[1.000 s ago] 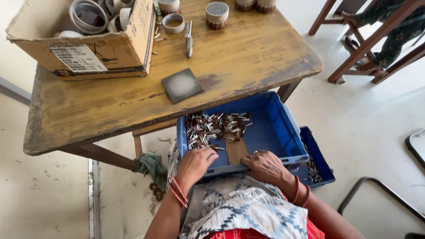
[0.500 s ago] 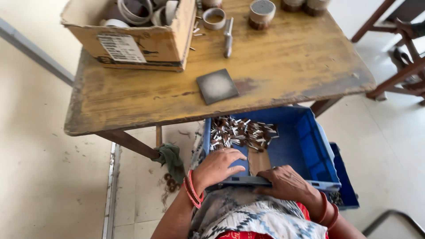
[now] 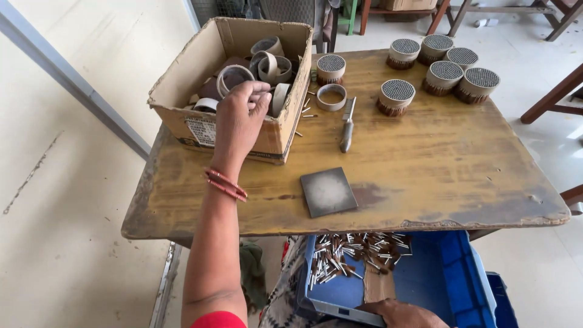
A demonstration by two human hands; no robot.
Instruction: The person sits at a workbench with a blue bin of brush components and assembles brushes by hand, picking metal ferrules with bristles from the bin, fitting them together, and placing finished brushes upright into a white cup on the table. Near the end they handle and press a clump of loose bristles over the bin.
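1. Left hand (image 3: 240, 118) is up over the near wall of the cardboard box (image 3: 182, 115) at the far-left of the wooden table (image 3: 425, 176), fingers pinched narrow at a cardboard ring (image 3: 234, 76) inside. Can't tell if the ring is actually gripped or just touched.
2. Red bangles (image 3: 226, 184) on the left wrist, above the table's near-left part.
3. Box is open-topped and holds a loose jumble of cardboard rings; its near wall stands between the hand and the rings lower down.
4. Right hand (image 3: 404, 314) sits at the bottom edge of view on the near rim of the blue crate (image 3: 449, 285). Mostly cut off, grip state can't be told.
5. Crate sits under the table's near edge and holds a pile of small metal-tipped sticks (image 3: 352, 252) at its far-left and a brown cardboard strip (image 3: 379, 285) near the middle.
6. On the table near the centre: square grey metal plate (image 3: 328, 191), lying flat, apart from everything else.
7. Right of the box: a metal hand tool (image 3: 347, 124) lying lengthwise, an empty ring (image 3: 332, 97) just left of it, a few loose sticks (image 3: 308, 109) by the box corner.
8. Filled rings with packed sticks: one (image 3: 331, 68) beside the box, one (image 3: 398, 97) right of the tool, four clustered (image 3: 446, 67) far-right.
9. A second blue bin (image 3: 501, 300) is just right of the crate, on the floor.
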